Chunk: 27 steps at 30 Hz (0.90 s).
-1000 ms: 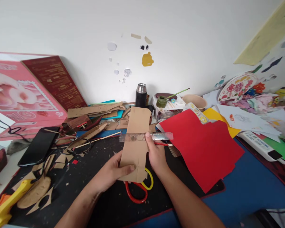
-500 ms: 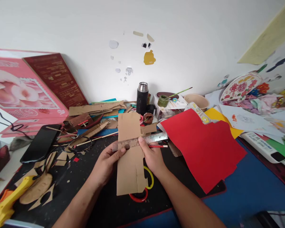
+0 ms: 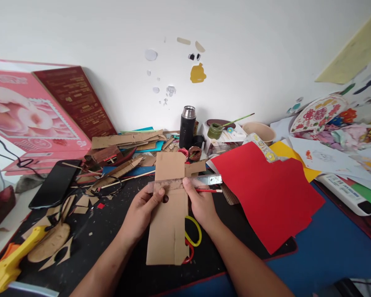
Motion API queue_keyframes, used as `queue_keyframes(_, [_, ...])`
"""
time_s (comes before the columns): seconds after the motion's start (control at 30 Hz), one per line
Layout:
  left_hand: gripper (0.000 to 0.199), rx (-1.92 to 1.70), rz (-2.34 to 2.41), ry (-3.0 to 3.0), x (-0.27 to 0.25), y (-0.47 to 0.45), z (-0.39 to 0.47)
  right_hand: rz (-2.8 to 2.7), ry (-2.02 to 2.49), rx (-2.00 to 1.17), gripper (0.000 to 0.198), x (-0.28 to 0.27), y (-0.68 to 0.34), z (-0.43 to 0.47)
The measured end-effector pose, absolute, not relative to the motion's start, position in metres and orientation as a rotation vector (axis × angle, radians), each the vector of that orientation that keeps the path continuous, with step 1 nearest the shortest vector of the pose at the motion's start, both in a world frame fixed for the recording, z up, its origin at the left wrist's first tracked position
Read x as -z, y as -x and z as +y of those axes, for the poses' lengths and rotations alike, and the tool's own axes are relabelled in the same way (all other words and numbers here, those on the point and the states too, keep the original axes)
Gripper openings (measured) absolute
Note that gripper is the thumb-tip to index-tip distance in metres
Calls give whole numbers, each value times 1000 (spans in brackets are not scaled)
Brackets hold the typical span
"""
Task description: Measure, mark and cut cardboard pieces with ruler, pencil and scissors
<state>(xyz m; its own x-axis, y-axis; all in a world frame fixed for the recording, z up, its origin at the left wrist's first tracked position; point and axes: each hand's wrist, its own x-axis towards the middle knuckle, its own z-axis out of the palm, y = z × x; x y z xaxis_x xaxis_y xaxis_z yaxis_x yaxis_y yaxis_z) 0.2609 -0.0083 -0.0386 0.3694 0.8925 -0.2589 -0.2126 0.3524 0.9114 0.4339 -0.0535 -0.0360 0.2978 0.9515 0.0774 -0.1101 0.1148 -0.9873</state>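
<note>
A long brown cardboard piece (image 3: 167, 222) with a small dark hole lies in front of me, a metal ruler (image 3: 210, 180) across its upper half. My left hand (image 3: 142, 209) is closed at the cardboard's left edge, thumb on the front by the hole, gripping the ruler's left end too. With its thumb on the ruler, my right hand (image 3: 203, 206) presses it to the cardboard from the right. A red pencil (image 3: 210, 190) sticks out of that hand, pointing right. Scissors (image 3: 199, 233) with yellow and red handles lie partly hidden beneath the cardboard; their blades are out of sight.
Red paper (image 3: 268, 194) covers the right side. At the back stand a black flask (image 3: 187, 130) and a green paint jar (image 3: 215, 131) with a brush. On the left lie a phone (image 3: 54, 183), cardboard scraps (image 3: 80, 204) and a yellow glue gun (image 3: 15, 264).
The cardboard's lower end has swung left and towards me, covering more of the red scissor handle. The ruler lies a little more level. Both hands keep their grip; the view has shifted slightly.
</note>
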Motion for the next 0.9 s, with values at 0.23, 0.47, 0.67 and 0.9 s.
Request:
queue_keyframes(0.23, [46,-833,924,-898,40,-262,-9,-959,1147,-995,51,38,-432,-54])
queue_keyframes(0.47, [53,-886,935,-906,32,-266,-11,-1007,1153,-946,49,40,-433,-53])
queue_keyframes(0.67, [53,-937,928,-908,34,-266,-11,-1029,1192,-916,49,42,-433,-55])
queue_keyframes(0.9, [51,-992,931,-885,33,-266,-11,-938,1251,-935,59,38,-430,-57])
